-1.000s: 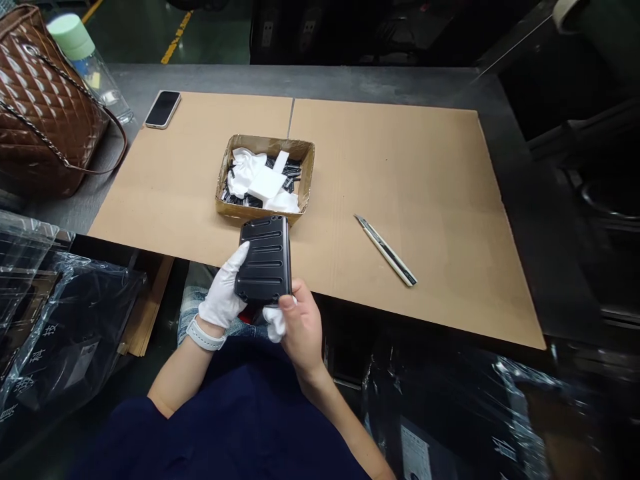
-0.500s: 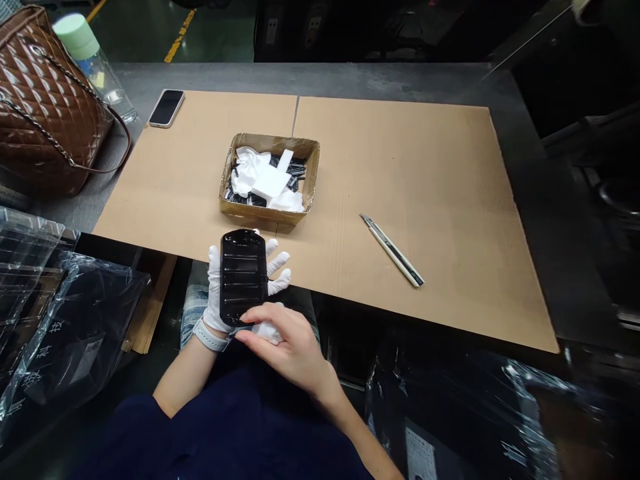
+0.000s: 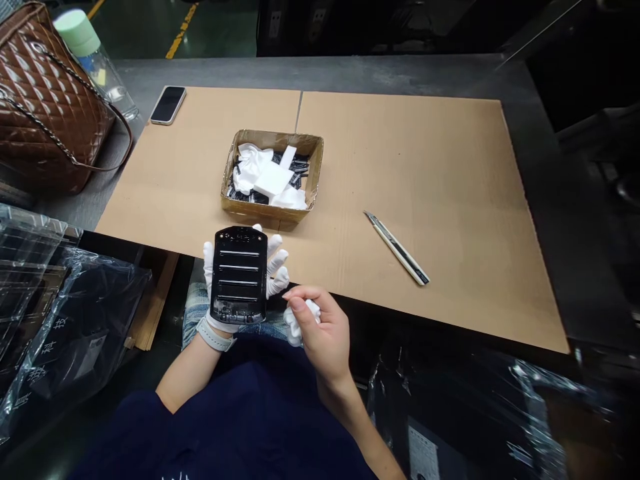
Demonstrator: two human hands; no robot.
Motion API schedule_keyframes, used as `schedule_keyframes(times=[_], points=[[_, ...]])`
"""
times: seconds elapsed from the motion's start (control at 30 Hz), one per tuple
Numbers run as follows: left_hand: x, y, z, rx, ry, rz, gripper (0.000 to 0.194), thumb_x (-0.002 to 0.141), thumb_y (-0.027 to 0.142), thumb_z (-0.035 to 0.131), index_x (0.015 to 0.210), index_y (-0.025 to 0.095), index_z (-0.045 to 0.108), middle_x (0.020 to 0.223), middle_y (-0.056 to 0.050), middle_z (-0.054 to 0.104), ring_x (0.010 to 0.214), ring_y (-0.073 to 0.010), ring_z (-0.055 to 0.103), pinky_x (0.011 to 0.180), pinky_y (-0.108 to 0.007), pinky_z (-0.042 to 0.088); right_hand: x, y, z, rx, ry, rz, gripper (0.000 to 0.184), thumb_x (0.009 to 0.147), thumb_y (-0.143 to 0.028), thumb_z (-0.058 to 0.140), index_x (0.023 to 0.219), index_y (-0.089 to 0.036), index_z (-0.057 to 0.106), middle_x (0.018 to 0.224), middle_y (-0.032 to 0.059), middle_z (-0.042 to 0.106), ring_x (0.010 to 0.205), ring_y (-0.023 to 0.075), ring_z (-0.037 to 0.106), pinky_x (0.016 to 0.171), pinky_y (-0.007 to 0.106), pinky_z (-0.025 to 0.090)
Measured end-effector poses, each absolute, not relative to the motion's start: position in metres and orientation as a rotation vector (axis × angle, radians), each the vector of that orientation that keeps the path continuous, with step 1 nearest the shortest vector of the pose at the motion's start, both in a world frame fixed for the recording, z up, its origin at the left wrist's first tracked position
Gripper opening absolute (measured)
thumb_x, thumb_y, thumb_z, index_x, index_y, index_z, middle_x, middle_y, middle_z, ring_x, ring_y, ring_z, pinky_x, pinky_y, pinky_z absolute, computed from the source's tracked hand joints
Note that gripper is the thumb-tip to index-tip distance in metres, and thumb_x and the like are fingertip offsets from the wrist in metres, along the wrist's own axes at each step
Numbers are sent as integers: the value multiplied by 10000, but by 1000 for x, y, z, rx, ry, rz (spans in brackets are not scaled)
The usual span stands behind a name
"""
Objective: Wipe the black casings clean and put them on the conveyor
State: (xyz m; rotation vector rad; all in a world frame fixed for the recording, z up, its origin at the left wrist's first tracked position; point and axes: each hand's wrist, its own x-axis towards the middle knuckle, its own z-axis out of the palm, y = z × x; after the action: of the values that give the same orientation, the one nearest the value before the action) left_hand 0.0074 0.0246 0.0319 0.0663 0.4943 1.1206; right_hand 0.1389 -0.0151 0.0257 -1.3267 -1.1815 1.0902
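My gloved L hand (image 3: 275, 283), fingers spread, supports the blk ribbed part (image 3: 239, 275), prob. keeping its face visible, & my bare R hand (image 3: 327, 333) pinches a white wad (image 3: 294, 327) at its 4 o'clock, w/ box (image 3: 265, 212) approx. 12, cutter (image 3: 397, 249) approx. 3.

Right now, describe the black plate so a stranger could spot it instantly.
Start at the big brown cardboard, then find the open, white-gloved left hand by its near edge. On it lies a glossy black plate with rounded corners and four shiny lines across. It is far bigger than the black pieces in the box.
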Motion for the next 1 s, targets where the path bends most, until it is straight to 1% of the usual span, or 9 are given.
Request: schedule_keyframes(times=[0.1,0.17,0.23,0.3,0.4,0.53,0.77,0.9,1.0], points=[[8,25,31,63,518,1127,777,782,789,290,1345,289,480,1390,-76,521,1241,-272,511,1010,-406,405,138,-15,27,-1310,-1169,1125,272,812,-465,603,726,-209,637,648,-5,627,505,101,509,474,223,411],[10,27,29,27,549,1140,688,804,747,346,1289,295,532,1284,-63,605,1033,-205,628,879,-335,488,137,-15,26,-1309,-1160,1135,292,811,-492,600,725,-214,635,650,-3,618,512,104,508,478,229,415],[13,31,25,-15,649,1177,479,870,599,424,1182,283,603,1038,-28,699,748,-121,643,729,-255,513,138,-14,24,-1297,-1141,1166,333,800,-547,594,762,-219,635,649,-2,604,516,112,510,474,237,418],[15,36,23,-12,840,1234,268,903,404,490,1053,248,648,806,20,690,599,-81,594,667,-206,502,138,-12,21,-1254,-1117,1236,415,755,-618,606,867,-219,625,649,-3,599,514,124,521,461,247,427],[14,41,23,64,1054,1335,140,863,240,564,975,220,646,772,47,673,645,-72,623,747,-194,509,135,-8,15,-1215,-1052,1386,508,696,-626,663,988,-220,572,698,3,643,558,144,580,495,256,478],[11,41,31,-13,1028,1255,149,850,270,568,935,177,647,807,3,698,677,-114,663,795,-279,545,127,-3,12,-1183,-843,1538,374,763,-564,626,931,-232,590,746,-2,662,641,140,621,580,251,517],[15,28,38,-136,910,963,120,813,198,600,899,153,671,841,-33,719,769,-152,696,858,-290,544,116,-4,18,-1164,-583,1557,397,777,-608,567,756,-215,509,522,-66,487,388,82,423,378,223,370],[14,24,40,-120,929,962,97,831,159,568,836,166,665,811,-12,724,728,-117,692,812,-236,552,113,-4,19,-1185,-542,1572,446,724,-646,601,743,-215,487,517,-69,462,381,74,396,363,218,354],[13,23,43,-110,949,958,78,817,177,589,837,168,664,820,-19,726,741,-135,695,846,-273,554,112,-2,20,-1183,-498,1603,485,676,-671,631,770,-214,496,539,-61,475,406,74,410,372,210,356]])
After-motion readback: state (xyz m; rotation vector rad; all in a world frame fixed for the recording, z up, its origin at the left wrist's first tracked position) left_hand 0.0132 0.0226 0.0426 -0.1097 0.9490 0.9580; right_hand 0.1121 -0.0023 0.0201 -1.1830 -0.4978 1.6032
